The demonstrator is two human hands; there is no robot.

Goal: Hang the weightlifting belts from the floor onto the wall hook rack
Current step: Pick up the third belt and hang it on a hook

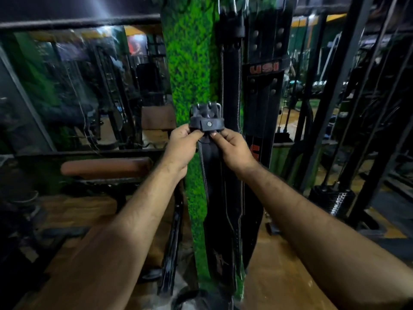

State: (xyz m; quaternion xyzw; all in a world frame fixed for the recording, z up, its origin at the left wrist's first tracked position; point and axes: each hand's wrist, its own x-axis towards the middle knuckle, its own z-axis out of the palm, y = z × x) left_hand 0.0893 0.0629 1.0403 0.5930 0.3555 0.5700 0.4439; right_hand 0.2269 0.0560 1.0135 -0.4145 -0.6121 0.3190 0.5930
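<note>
A black weightlifting belt (220, 198) with white stitching hangs straight down in front of me, its buckle end (206, 118) held up at chest height. My left hand (182, 145) pinches the left side of the buckle end and my right hand (232, 148) pinches the right side. Two more black belts hang on the green pillar (192, 70) behind: one with white stitching (231, 74) and one marked "USI" in red (264, 70). Metal hooks (234, 5) show at the top edge, above the hung belts.
A brown padded bench (107, 167) stands at the left below a mirror wall (78, 86). Black cable machine frames (357, 97) and a weight stack (330, 198) fill the right. Another dark strap (172, 242) leans beside the pillar. The floor is orange-brown.
</note>
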